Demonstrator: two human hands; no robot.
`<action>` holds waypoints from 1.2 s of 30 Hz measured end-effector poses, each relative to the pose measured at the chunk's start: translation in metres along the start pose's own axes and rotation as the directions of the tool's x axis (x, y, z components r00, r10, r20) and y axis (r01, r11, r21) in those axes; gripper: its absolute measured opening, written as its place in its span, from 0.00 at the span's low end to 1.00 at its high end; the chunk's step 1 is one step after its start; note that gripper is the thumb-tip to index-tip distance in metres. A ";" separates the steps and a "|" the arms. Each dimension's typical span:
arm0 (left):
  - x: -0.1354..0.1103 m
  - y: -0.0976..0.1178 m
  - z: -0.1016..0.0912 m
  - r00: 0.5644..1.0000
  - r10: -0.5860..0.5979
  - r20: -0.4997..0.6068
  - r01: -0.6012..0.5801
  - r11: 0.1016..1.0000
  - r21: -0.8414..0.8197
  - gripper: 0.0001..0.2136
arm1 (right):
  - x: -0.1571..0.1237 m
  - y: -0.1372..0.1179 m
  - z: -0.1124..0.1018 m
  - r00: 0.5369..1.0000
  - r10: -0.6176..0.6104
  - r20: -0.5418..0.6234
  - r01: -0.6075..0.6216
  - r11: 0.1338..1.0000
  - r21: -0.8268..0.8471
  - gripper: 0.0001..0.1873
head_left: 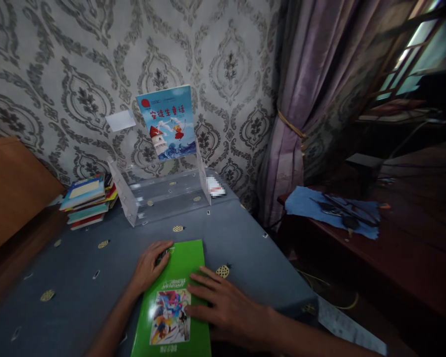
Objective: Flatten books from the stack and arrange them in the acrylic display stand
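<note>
A green book with a colourful picture on its cover lies at the front of the table, its printing upside down to me. My left hand is at its far left edge, fingers and thumb closed about the corner. Across the right side of the cover rests my right hand, fingers spread and flat. Beyond the book stands a clear plastic rack with upright end panels. A blue picture book is propped upright at the rack's back right, leaning toward the wall.
A stack of books sits at the table's back left, beside a brown wooden panel. Right of the rack lies a small white item, blurred out. Past the table's right edge, a blue cloth with dark objects covers part of a reddish surface.
</note>
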State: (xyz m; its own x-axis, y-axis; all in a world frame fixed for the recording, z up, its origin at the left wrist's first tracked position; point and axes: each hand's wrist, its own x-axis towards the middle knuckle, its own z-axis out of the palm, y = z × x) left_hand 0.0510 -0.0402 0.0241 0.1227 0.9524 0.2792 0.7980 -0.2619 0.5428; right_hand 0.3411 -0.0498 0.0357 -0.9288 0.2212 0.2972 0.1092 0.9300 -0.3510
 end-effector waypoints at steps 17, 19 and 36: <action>0.006 0.000 -0.016 0.915 -0.381 0.132 0.346 0.573 -0.743 0.36 | 0.061 0.028 -0.044 0.893 0.107 -0.437 0.053 0.940 0.338 0.20; 0.006 -0.009 -0.010 0.895 -0.431 0.116 0.327 0.456 -0.828 0.37 | 0.069 0.040 -0.049 0.851 0.252 -0.460 -0.010 0.885 0.466 0.21; 0.019 0.002 0.000 0.880 -0.442 -0.174 -0.004 0.359 -0.933 0.32 | 0.097 0.113 -0.004 0.741 0.526 -0.417 -0.078 0.684 0.725 0.28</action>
State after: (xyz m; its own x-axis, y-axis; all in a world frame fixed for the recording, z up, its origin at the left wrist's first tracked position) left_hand 0.0555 -0.0226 0.0306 -0.3471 0.9267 0.1440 -0.2643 -0.2440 0.9331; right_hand 0.2646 0.0780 0.0288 -0.4830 0.7758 0.4060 -0.1098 0.4064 -0.9071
